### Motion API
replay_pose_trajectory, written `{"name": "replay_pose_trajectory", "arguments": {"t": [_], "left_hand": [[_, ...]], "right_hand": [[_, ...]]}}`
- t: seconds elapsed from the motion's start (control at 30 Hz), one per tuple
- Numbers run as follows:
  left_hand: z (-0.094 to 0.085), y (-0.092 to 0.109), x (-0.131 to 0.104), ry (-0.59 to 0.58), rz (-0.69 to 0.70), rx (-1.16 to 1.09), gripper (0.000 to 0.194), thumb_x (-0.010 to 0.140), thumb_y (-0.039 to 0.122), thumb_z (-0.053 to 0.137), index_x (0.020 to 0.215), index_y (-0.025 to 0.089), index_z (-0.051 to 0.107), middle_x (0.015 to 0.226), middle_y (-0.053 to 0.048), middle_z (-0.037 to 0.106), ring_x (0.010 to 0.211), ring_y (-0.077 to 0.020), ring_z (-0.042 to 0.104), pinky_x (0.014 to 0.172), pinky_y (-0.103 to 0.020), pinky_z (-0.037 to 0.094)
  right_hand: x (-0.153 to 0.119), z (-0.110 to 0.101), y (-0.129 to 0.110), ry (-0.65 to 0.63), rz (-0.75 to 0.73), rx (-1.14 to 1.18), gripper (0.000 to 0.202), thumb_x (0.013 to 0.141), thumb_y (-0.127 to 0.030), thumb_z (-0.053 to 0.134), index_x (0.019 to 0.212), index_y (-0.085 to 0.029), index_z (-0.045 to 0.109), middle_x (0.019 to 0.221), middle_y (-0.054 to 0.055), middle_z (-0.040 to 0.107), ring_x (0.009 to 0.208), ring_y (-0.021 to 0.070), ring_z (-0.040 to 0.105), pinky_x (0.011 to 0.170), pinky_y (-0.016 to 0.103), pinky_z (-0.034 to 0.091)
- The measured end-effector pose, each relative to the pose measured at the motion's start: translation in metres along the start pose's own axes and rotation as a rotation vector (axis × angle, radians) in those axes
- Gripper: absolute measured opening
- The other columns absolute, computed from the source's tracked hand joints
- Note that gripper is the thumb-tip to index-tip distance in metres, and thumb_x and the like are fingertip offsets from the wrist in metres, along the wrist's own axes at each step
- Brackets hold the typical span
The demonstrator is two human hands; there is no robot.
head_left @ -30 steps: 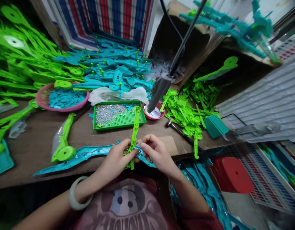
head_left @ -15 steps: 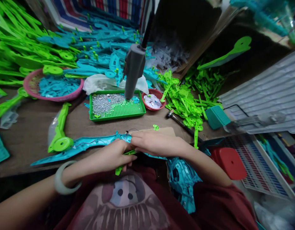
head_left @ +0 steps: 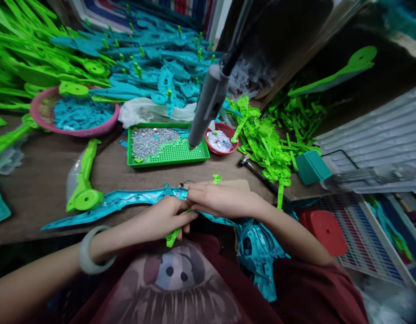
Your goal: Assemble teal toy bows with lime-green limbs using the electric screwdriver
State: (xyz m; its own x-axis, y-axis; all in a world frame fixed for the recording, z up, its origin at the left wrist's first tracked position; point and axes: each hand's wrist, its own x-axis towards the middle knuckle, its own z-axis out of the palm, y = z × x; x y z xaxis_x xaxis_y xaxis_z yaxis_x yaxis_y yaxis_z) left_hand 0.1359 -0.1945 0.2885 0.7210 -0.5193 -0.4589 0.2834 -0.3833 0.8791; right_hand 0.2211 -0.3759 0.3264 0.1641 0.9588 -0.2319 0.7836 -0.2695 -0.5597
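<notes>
While the left hand [head_left: 165,217] gripped a green piece [head_left: 172,237] at the near edge of the table [head_left: 122,176], the right hand [head_left: 218,198] covered part of the blue shell [head_left: 133,199], its own hold hidden.

On the near side of the bright green, rectangular, perforated plastic tray [head_left: 169,162], I see two bare hands drawn close together. The left hand [head_left: 162,218] has its thumb stretched toward the right hand [head_left: 217,198] and its fingers curled underneath. The right hand, back upward, lies flatter, below the tray's right corner, its fingertips bent out of my sight. The left forearm [head_left: 59,272] and right forearm [head_left: 289,227] slant inward toward the tray, the right from a dark red cloth sleeve [head_left: 316,288].
</notes>
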Motion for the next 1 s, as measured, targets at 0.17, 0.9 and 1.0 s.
{"name": "replay_pose_trajectory", "arguments": {"t": [0.17,0.9,1.0], "left_hand": [[0.001,0.004,-0.002,-0.064,-0.056,0.011,0.027,0.091,0.031,0.054,0.069,0.019,0.063,0.057,0.0,0.067,0.051,-0.0148,0.065,0.046,-0.02,0.045],[0.021,-0.017,0.003,0.238,-0.071,-0.451,0.033,0.087,0.049,0.057,0.08,0.018,0.063,0.07,-0.003,0.071,0.056,-0.0134,0.062,0.052,-0.023,0.042],[0.013,-0.015,0.002,0.484,0.044,-0.323,0.032,0.092,0.047,0.053,0.085,0.018,0.061,0.071,-0.002,0.07,0.062,-0.0142,0.063,0.06,-0.025,0.047]], "right_hand": [[0.0,0.005,0.003,-0.052,-0.046,0.037,0.013,0.103,-0.019,0.046,0.097,-0.014,0.057,0.097,0.007,0.063,0.088,0.0182,0.055,0.078,0.031,0.046],[-0.032,0.022,0.01,0.515,0.359,0.082,0.036,0.089,-0.008,0.059,0.124,-0.014,0.053,0.117,0.011,0.054,0.087,0.0158,0.059,0.074,0.03,0.051],[-0.036,0.026,0.005,0.737,0.381,0.224,0.022,0.086,-0.01,0.065,0.107,-0.015,0.061,0.093,0.002,0.06,0.072,0.0116,0.057,0.066,0.025,0.047]]}}
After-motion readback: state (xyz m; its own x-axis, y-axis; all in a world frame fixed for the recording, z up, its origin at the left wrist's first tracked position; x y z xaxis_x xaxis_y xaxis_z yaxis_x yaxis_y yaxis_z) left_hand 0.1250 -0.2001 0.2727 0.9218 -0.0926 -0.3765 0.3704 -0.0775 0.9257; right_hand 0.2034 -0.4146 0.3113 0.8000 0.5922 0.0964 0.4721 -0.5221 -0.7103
